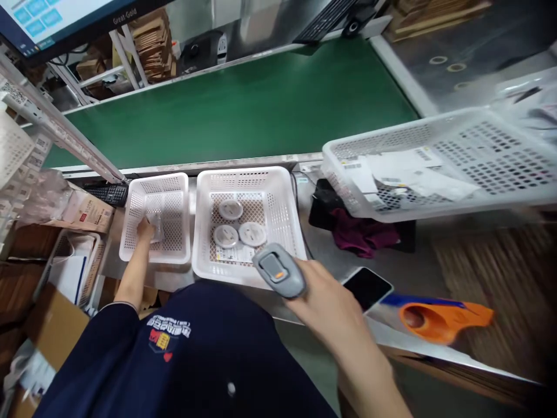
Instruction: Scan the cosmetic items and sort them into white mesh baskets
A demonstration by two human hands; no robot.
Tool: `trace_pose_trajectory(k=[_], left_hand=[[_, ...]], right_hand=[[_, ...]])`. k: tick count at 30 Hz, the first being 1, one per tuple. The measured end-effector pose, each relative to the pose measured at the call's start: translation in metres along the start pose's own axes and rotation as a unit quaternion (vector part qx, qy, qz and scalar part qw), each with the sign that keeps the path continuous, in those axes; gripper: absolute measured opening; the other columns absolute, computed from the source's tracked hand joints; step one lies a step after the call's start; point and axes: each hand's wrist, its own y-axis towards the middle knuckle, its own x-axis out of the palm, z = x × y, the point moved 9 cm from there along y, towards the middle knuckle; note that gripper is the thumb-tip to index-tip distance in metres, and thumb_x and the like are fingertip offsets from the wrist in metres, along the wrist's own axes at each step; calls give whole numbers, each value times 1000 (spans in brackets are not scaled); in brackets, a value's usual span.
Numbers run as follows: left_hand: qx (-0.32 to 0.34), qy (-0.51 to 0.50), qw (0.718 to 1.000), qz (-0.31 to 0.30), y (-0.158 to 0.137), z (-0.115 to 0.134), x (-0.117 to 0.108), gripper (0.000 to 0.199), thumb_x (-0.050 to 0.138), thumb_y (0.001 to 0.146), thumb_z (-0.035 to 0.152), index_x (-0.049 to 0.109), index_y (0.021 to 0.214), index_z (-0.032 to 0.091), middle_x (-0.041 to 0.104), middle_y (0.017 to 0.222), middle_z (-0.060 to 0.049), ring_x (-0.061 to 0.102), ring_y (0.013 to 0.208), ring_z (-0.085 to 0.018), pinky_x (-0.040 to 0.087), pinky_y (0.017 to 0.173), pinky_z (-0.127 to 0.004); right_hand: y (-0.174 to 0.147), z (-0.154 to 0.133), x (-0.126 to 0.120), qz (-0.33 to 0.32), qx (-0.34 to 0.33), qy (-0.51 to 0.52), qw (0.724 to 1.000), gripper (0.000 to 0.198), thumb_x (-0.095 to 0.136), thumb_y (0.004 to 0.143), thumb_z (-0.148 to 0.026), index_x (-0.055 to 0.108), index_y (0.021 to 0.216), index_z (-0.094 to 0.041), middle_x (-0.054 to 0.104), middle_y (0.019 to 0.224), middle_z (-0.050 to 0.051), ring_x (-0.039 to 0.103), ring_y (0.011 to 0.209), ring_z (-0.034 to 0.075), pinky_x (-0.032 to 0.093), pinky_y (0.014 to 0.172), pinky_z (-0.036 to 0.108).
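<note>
- At the far left, a monitor [65, 17] is hanging over a slanted metal rail [65, 136], and cardboard boxes [85, 212] and a black keyboard [108, 194] are sitting below it.
- The left hand [145, 230] is reaching into the small white basket [130, 244] on the steel worktop [322, 244], its fingers closing on a clear plastic packet [155, 225] lying on the basket floor.
- Just beside it to the right, the larger white basket [287, 232] is holding three round grey discs [238, 226] on a printed sheet.
- The right hand [322, 299] is gripping a grey handheld scanner [278, 270], which is hanging over the near rim of the larger basket.
- Behind both baskets, a green conveyor belt [243, 104] is running across the scene, with shelving and stacked cartons beyond it.
- Right of the hand, a dark phone [368, 287] is lying on the worktop's near edge, and a maroon cloth [363, 235] is lying farther back.
- An orange tape dispenser [439, 319] is resting near the phone.
- At the far right, a big white basket [500, 168] with papers inside is sitting tilted and raised above the worktop.
</note>
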Motion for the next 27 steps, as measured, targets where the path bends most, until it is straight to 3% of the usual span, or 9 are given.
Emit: trace_pose_trajectory(k=[3,7,10,14,16,18,21,24,27], left_hand=[[-43,-16,999,24,1,-4,-16,24,74,88,14,53,79,21,62,73,-4,68,103,-31,52,99,-50],[2,-78,997,5,-7,31,-22,22,74,85,15,55,77,21,69,81,-5,72,98,-32,57,95,-49],[70,-176,980,-69,-36,78,-4,17,77,87,25,67,101,19,79,101,-7,77,98,-28,63,88,-41],[163,-303,922,-178,-77,136,32,55,89,82,41,67,128,20,79,126,-12,78,112,-30,65,96,-41],[179,-308,917,-180,-73,146,43,64,90,83,40,61,137,20,75,135,-15,77,116,-29,65,97,-42],[154,-240,950,-127,-49,133,45,65,82,93,34,52,149,21,67,148,-17,74,123,-26,63,101,-40],[63,-78,994,-39,-5,87,38,61,74,99,26,47,152,16,54,162,-23,60,144,-31,52,117,-44],[-9,20,999,-46,16,40,41,58,85,85,20,59,135,8,61,149,-31,54,147,-44,45,120,-54],[-53,81,992,-86,17,7,53,42,84,79,17,68,118,11,74,125,-28,67,129,-45,53,105,-54]], right_hand=[[11,-41,3,-46,-18,-6,999,51,63,95,-22,61,146,-21,69,134,11,74,109,32,50,77,35],[23,-85,0,-81,-57,-30,995,57,63,95,-17,57,152,-20,66,141,11,73,111,31,48,78,37],[32,-103,-7,-78,-76,-54,993,69,62,92,-14,50,159,-19,62,146,14,73,109,30,47,76,37],[37,-102,-15,-64,-61,-73,993,69,63,95,-17,48,162,-20,62,149,13,73,112,32,48,77,38],[34,-90,-18,-59,-36,-73,995,66,63,96,-18,50,161,-21,63,147,12,74,109,32,48,76,38],[28,-74,-20,-53,-6,-72,996,65,64,96,-18,52,159,-20,65,144,13,74,108,32,48,75,38],[18,-52,-20,-52,28,-72,996,61,61,96,-17,55,156,-18,66,142,14,74,108,33,47,74,37],[15,-42,-15,-59,39,-70,995,60,59,96,-17,55,156,-18,65,142,14,75,106,33,45,73,38],[19,-47,-10,-57,25,-59,996,61,61,94,-16,56,155,-18,66,141,14,75,105,32,44,74,37]])
